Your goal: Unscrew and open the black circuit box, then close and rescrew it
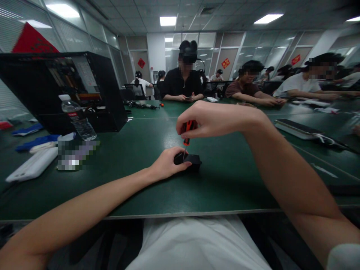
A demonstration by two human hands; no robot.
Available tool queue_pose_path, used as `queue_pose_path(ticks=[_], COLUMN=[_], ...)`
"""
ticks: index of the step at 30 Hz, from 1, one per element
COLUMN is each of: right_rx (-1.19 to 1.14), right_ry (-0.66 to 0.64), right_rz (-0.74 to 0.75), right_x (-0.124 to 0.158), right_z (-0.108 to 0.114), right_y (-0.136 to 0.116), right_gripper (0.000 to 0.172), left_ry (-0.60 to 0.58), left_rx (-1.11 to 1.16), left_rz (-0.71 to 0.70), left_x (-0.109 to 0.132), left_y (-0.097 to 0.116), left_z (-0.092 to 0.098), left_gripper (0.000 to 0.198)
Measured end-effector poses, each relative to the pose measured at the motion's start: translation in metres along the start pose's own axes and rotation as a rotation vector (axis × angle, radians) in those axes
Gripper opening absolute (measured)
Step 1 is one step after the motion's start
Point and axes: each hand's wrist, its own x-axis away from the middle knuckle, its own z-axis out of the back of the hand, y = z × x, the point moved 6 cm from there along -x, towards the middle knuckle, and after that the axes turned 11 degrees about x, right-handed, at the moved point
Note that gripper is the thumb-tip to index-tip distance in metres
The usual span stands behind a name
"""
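Observation:
A small black box-like part [193, 161] rests on the green table, and my left hand [168, 163] grips it from the left, thumb along its near side. Above it, my right hand [206, 119] is closed around the orange and black handle of a screwdriver [186, 141]. The screwdriver stands nearly upright, its thin shaft pointing down to the top of the black part beside my left fingers. I cannot make out the exact spot where its tip meets the part.
An open black computer case [108, 90] stands at the left behind a water bottle [80, 119]. Nearer lie a white power strip-like block [32, 165] and blue gloves [39, 142]. A dark flat device [298, 128] lies right on the green table [135, 198]. Other people sit across.

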Motion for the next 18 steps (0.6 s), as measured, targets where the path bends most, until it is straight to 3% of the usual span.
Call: queue_pose_path(ticks=[7,14,18], right_rx=[0.026,0.097,0.050], right_ry=[0.002,0.012,-0.034], right_rz=[0.017,-0.104,-0.081], right_x=[-0.006,-0.016,-0.007], right_z=[-0.003,-0.010,-0.007], right_y=[-0.005,0.024,0.027], right_gripper=[0.025,0.028,0.024], left_ry=[0.010,-0.024,-0.043], left_rx=[0.013,-0.024,-0.018], left_rz=[-0.005,0.033,0.025], left_x=[-0.004,-0.018,-0.025], left_y=[-0.006,-0.014,-0.015], left_z=[-0.002,-0.006,-0.005], left_gripper=[0.039,0.043,0.046])
